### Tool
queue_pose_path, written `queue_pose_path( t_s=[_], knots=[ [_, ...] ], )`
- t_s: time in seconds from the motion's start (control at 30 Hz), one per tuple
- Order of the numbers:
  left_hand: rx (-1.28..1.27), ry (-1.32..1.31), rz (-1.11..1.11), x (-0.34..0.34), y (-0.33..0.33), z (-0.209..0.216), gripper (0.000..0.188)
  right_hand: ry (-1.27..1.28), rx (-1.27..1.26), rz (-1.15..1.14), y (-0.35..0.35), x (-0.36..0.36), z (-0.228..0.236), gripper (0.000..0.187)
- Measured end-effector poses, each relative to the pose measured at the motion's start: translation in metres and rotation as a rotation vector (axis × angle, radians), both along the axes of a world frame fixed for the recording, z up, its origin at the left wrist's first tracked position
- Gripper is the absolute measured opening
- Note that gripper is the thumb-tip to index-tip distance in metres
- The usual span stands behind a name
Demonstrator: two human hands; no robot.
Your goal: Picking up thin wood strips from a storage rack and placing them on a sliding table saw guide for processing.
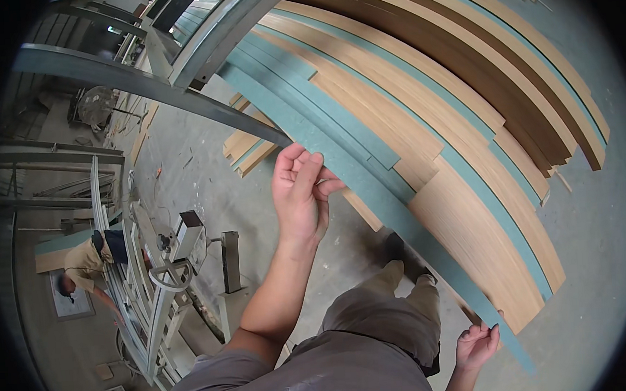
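Note:
A long, thin teal strip (429,249) runs slantwise from the upper middle down to the lower right, along the near edge of a stack of boards. My left hand (301,196) is closed with thumb and curled fingers on its near edge, around its middle. Farther down, close to the strip's lower right end, my right hand (476,344) pinches the same edge. Beside the strip lie layered boards, some with pale wood-grain faces (471,233) and others teal (356,133). Their ends are staggered.
A grey metal beam (173,96) reaches from the upper left almost to my left hand. Dark brown boards (455,68) lie at the far side of the stack. At left, a co-worker (83,271) bends over long strips beside a metal-framed machine (165,281). Short offcuts (243,149) sit on the floor.

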State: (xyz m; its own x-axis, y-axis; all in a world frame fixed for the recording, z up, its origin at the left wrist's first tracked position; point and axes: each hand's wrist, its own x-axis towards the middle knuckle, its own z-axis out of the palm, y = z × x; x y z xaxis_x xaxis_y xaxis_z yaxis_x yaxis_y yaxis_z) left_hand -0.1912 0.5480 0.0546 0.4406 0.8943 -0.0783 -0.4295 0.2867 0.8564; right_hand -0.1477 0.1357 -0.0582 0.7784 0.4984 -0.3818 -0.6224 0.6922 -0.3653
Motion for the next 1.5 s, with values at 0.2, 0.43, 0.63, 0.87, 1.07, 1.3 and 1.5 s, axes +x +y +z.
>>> queue_pose_path(
  t_s=[0.2, 0.43, 0.63, 0.87, 1.07, 1.3, 1.5],
  knots=[
    [-0.035, 0.036, -0.002, -0.004, 0.025, -0.017, 0.027, 0.022, -0.068, 0.018, 0.015, -0.008, 0.002, 0.040],
    [-0.147, 0.118, -0.001, -0.005, 0.064, -0.035, 0.050, 0.171, -0.322, 0.069, 0.105, -0.010, 0.037, 0.043],
    [0.394, 0.556, 0.018, -0.017, 0.068, -0.031, 0.038, 0.145, -0.332, 0.229, 0.187, -0.008, 0.063, 0.043],
    [1.227, 1.050, -0.146, -0.012, 0.065, -0.032, 0.048, 0.131, -0.289, 0.443, 0.295, 0.007, 0.076, 0.037],
    [1.193, 1.221, -0.064, -0.017, 0.092, -0.050, 0.047, -0.473, -0.501, 1.010, 0.249, -0.006, 0.107, 0.033],
    [1.216, 1.187, 0.009, -0.014, 0.108, -0.055, 0.048, -1.581, -1.697, 0.641, 0.107, 0.041, 0.126, 0.051],
    [1.201, 1.154, 0.072, -0.021, 0.115, -0.058, 0.049, -1.563, -1.460, 0.715, 0.086, 0.047, 0.099, 0.036]
  ],
)
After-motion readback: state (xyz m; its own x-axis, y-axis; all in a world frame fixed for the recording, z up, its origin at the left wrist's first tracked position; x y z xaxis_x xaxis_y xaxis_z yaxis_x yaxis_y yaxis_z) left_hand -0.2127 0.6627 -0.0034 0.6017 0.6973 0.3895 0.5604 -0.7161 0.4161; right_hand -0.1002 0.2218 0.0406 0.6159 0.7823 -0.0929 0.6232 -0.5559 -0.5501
